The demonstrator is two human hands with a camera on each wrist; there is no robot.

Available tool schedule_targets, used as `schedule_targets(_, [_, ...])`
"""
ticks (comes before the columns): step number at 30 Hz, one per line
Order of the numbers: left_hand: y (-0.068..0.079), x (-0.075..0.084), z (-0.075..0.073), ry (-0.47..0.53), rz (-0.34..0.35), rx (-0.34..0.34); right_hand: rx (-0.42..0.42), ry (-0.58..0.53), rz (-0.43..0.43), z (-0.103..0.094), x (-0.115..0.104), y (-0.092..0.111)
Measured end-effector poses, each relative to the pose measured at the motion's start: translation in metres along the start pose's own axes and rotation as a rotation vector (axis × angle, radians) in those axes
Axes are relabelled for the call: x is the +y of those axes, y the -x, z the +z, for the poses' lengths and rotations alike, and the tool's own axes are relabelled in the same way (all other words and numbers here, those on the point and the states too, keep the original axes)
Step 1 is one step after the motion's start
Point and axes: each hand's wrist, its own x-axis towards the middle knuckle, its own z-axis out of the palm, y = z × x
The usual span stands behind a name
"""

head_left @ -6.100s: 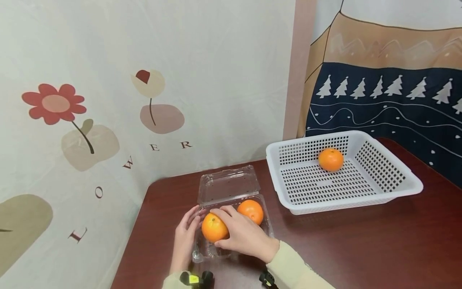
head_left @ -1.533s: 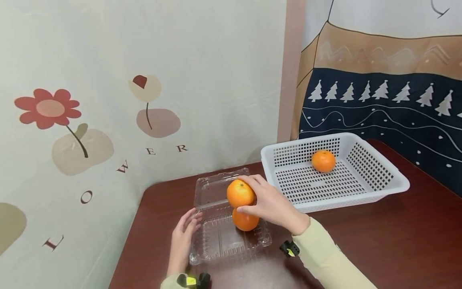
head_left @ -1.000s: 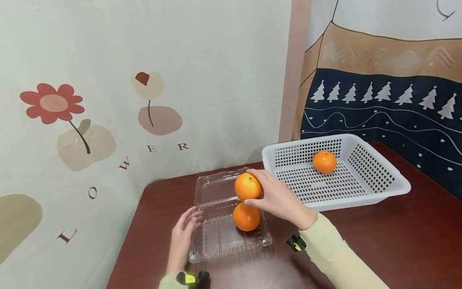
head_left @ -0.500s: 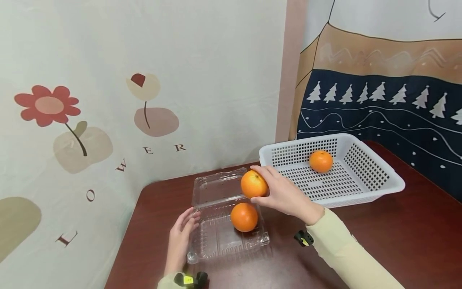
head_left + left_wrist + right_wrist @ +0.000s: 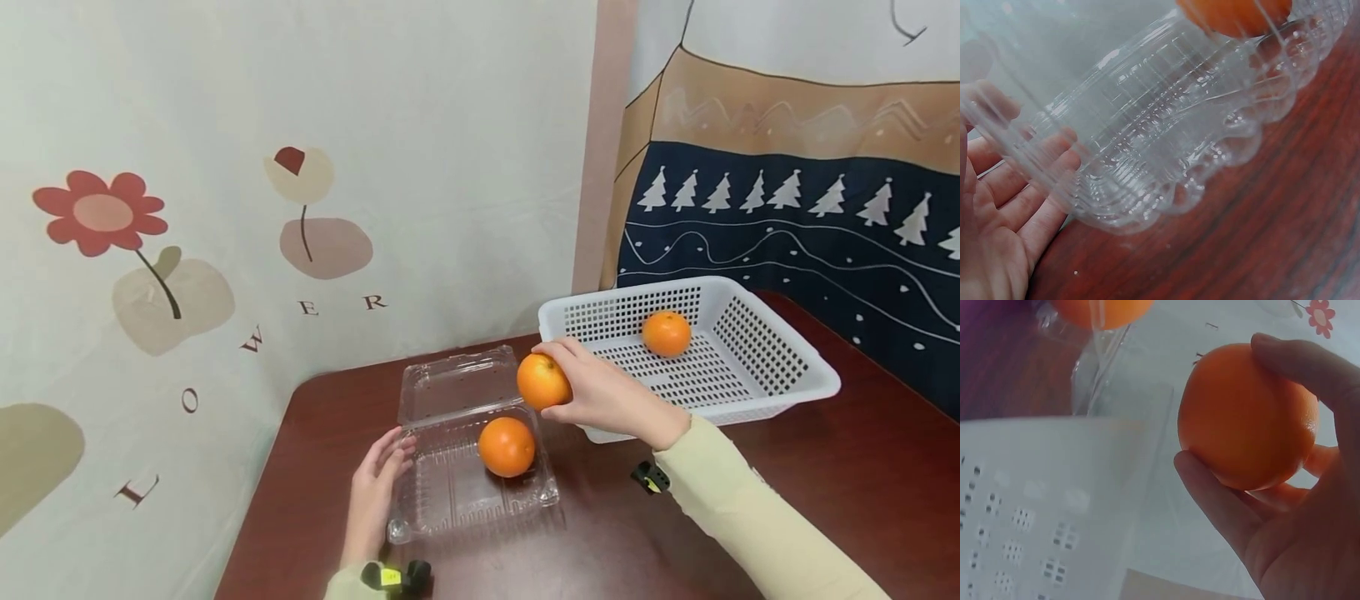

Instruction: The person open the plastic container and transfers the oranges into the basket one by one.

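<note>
My right hand (image 5: 600,396) holds an orange (image 5: 543,382) in the air, between the clear plastic clamshell box (image 5: 442,492) and the white basket (image 5: 787,400). In the right wrist view, thumb and fingers wrap round this orange (image 5: 1247,419), near the basket's rim (image 5: 1054,431). A second orange (image 5: 507,447) sits in the right half of the clamshell, whose lid lies folded back. My left hand (image 5: 377,475) stays at the clamshell's left side, fingers loosely extended. The left wrist view shows its fingers (image 5: 1041,156) along the box's clear wall.
Another orange (image 5: 667,333) lies inside the basket, towards its back wall. The dark red-brown table (image 5: 600,533) extends in front of both containers. A printed cloth (image 5: 450,208) hangs right behind the table.
From inside the clamshell, my right hand has lifted its orange and carried it up and right, past the box's right edge. The left hand has hardly moved.
</note>
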Motion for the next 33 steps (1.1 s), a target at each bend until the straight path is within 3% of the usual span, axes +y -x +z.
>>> schedule_targets(13, [-0.002, 0.005, -0.004, 0.004, 0.005, -0.012, -0.119, 0.052, -0.038, -0.014, 0.007, 0.001])
schedule_targets(20, [-0.001, 0.003, -0.004, 0.021, -0.01, -0.012, -0.126, 0.095, -0.039, -0.022, 0.016, 0.003])
schedule_targets(33, [-0.002, 0.002, 0.0, 0.034, -0.015, -0.013, -0.174, 0.288, -0.084, -0.049, 0.02, 0.001])
